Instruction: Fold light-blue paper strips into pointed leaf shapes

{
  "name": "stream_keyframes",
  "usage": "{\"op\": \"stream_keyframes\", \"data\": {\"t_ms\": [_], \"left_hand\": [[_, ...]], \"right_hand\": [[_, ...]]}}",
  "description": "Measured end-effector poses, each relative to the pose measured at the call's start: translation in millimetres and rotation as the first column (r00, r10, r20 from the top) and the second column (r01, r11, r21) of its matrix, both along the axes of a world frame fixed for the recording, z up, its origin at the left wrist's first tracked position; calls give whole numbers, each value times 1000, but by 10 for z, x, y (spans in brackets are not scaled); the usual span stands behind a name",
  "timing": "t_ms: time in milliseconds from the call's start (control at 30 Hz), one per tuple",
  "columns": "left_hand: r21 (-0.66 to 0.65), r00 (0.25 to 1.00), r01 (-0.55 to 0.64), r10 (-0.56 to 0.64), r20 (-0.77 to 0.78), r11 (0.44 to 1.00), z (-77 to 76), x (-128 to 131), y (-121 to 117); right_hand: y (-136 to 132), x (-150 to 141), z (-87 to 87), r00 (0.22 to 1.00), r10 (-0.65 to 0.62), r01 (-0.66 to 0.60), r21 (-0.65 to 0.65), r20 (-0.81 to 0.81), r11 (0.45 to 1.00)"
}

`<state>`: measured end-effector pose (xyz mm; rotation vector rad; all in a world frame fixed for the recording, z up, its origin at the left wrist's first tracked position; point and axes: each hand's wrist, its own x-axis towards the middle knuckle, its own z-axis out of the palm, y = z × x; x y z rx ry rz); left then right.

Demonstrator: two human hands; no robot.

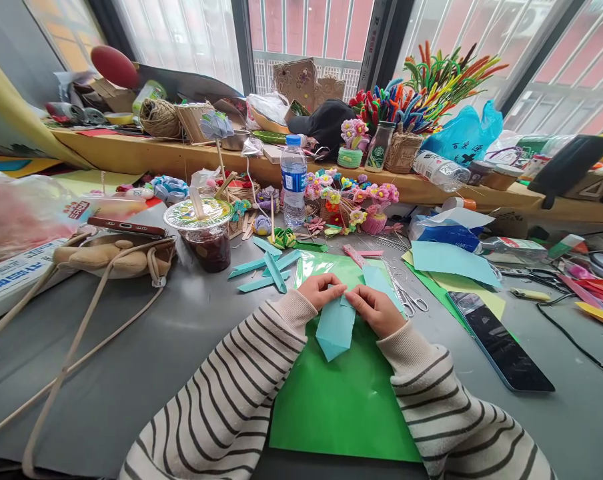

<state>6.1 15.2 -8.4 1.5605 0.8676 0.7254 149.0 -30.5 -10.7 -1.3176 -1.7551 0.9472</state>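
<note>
Both hands meet over a light blue folded paper strip [334, 333] with a pointed lower end. My left hand [320, 291] pinches its upper edge from the left. My right hand [377, 311] pinches the same paper from the right, thumb and fingertips close to the left hand's. Beneath them lies a glossy green sheet [339, 407]. Several narrow folded blue paper strips [267, 268] lie in a loose pile beyond the left hand. Past the right hand are small scissors [415, 300], partly under a blue paper piece.
A black phone [499, 340] and a blue sheet [454, 262] lie to the right. On the left are a lidded drink cup [206, 243] and a tan bag [116, 257] with long straps. A water bottle [294, 183] and yarn flowers [351, 193] stand behind.
</note>
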Motion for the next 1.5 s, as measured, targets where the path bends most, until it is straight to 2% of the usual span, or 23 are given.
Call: {"op": "stream_keyframes", "data": {"t_ms": [100, 200, 333, 467, 600, 933, 1033, 1200, 1267, 1400, 1500], "left_hand": [[-35, 1000, -7, 8, 16, 999, 7, -1, 0], [-134, 999, -4, 9, 36, 991, 18, 0, -17], [-273, 991, 67, -33, 127, 960, 25, -7, -37], [-328, 986, 117, -68, 155, 937, 34, -27, -37], [-341, 982, 161, -115, 153, 926, 56, -44, -47], [-336, 984, 164, -129, 123, 928, 92, -38, -71], [-331, 981, 171, -130, 143, 928, 86, -35, -72], [-333, 983, 146, -99, 157, 932, 77, -32, -58], [-327, 985, 134, -89, 149, 935, 74, -27, -54], [-334, 982, 130, -76, 171, 934, 66, -5, -52], [-325, 981, 119, -60, 186, 938, 51, 6, -44]], "right_hand": [[-4, 8, 10, 999, -25, 25, 16, -22, 1000], [0, 16, 16, 996, -66, 69, 40, -68, 997], [10, 19, 27, 988, -109, 114, 36, -107, 993], [4, 29, 51, 990, -53, 48, -41, -133, 998], [-5, 34, 66, 991, -8, 1, -50, -135, 999], [-4, -12, 52, 979, -123, 92, 185, 164, 978], [8, -14, 43, 972, -120, 83, 181, 202, 980], [5, 0, 45, 990, -73, 63, 87, 121, 994], [0, -4, 48, 987, -63, 46, 111, 149, 993], [14, -16, 43, 947, -165, 87, 274, 277, 958], [29, -1, 28, 937, -208, 129, 274, 281, 953]]}}
